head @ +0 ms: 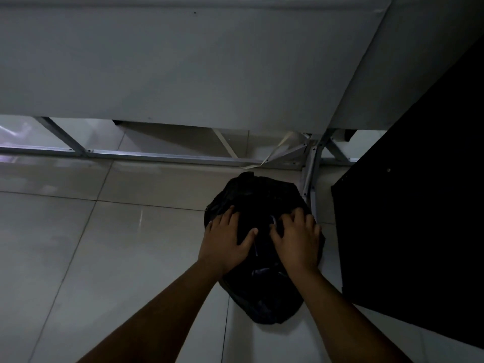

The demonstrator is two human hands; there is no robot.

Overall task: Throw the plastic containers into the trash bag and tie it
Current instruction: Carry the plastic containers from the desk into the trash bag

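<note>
A bulging black trash bag [258, 197] lies on the pale tiled floor in dim light. My left hand [227, 243] rests flat on the bag's left side, fingers spread and the thumb stretched toward the middle. My right hand [298, 239] lies on the bag's right side with its fingers bent into the crumpled plastic; whether it grips a fold I cannot tell. No plastic containers show outside the bag, and its contents are hidden. The bag's neck [247, 175] sticks out at the far end.
A white panel wall [183, 69] on a metal frame [157, 154] runs across the back. A metal leg [311, 176] stands just right of the bag. A large black panel [419, 205] fills the right side.
</note>
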